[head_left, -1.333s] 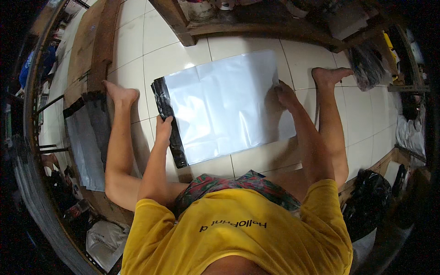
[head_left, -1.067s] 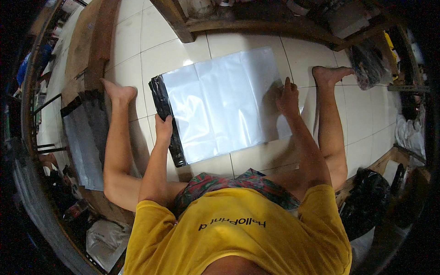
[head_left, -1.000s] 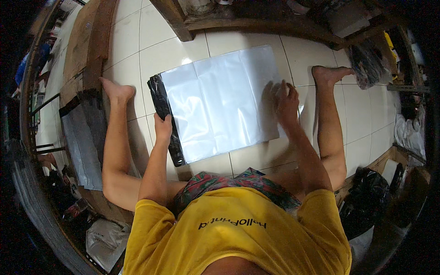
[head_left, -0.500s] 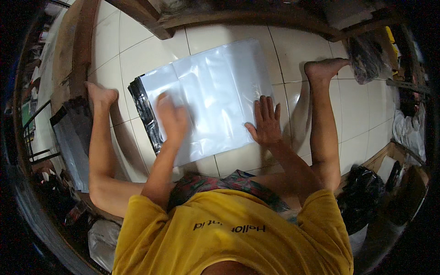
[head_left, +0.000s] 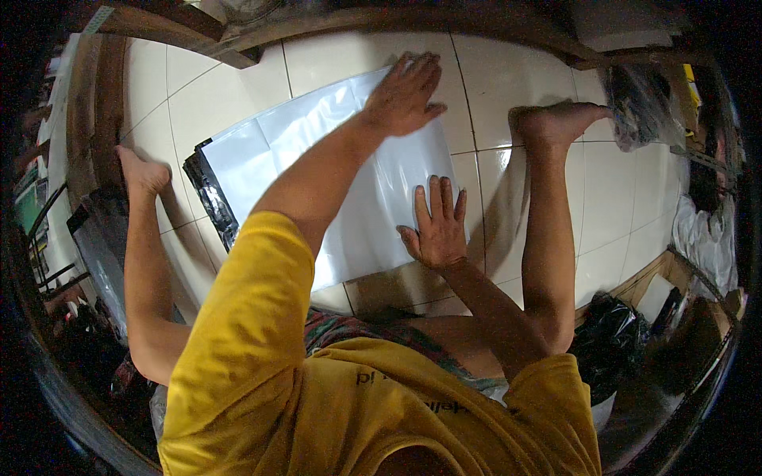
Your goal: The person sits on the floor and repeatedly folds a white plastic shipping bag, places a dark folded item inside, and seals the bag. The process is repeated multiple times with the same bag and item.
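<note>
A flat stack of shiny whitish plastic mailing bags (head_left: 333, 119) lies on the tiled floor between my legs, with black edges layered along its left side. My left hand (head_left: 406, 95) is stretched across to the far right corner of the stack, palm down and fingers extended. Near the stack's right edge, closer to me, my right hand (head_left: 438, 226) rests flat on the top bag with fingers spread. Neither hand grips anything. My left forearm covers part of the bags' middle.
Wooden furniture legs and a beam (head_left: 397, 24) bound the far side. Another pile of grey plastic bags (head_left: 103, 246) lies beyond my left leg. To the right are a clear plastic bag (head_left: 635, 111), a black plastic bag (head_left: 607, 333) and a wooden box edge (head_left: 647, 282).
My left hand has swept from the stack's left part to its far right corner. The right hand still lies flat near the right edge. The whole view has shifted slightly.
</note>
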Available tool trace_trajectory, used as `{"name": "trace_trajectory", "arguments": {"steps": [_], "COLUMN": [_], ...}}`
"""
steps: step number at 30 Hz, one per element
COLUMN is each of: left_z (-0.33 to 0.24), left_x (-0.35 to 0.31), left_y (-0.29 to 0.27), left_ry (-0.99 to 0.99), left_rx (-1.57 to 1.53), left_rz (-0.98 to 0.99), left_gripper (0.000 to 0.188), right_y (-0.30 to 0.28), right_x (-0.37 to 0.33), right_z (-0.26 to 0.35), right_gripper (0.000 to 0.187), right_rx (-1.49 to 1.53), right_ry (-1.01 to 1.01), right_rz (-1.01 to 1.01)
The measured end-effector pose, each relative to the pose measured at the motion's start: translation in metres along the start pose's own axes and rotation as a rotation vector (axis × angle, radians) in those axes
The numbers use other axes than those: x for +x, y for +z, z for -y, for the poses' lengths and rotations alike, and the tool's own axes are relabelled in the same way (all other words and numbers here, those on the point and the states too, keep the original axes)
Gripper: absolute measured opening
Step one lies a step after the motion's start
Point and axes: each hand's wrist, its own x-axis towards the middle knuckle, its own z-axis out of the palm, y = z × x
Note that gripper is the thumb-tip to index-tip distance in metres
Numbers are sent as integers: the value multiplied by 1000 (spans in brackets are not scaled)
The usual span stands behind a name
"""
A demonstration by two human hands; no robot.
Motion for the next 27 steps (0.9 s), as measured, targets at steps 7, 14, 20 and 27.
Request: {"name": "trace_trajectory", "arguments": {"steps": [7, 14, 20, 27], "left_z": [22, -143, -115, -70], "left_x": [16, -163, -239, -330], "left_y": [14, -16, -40, -47], "left_ry": [-135, -145, -516, -826], "left_rx": [7, -353, -238, -165], "left_rz": [-157, 83, 159, 18], "left_gripper": [72, 77, 83, 80], "right_y": [2, 11, 21, 14], "right_x": [-1, 4, 1, 1], "right_z": [-3, -5, -12, -12], "right_gripper": [81, 81, 72, 68], "right_rx": [-24, -137, -171, -149], "right_ry": [-63, -2, -65, -93], "right_rz": [-68, -53, -157, -184]}}
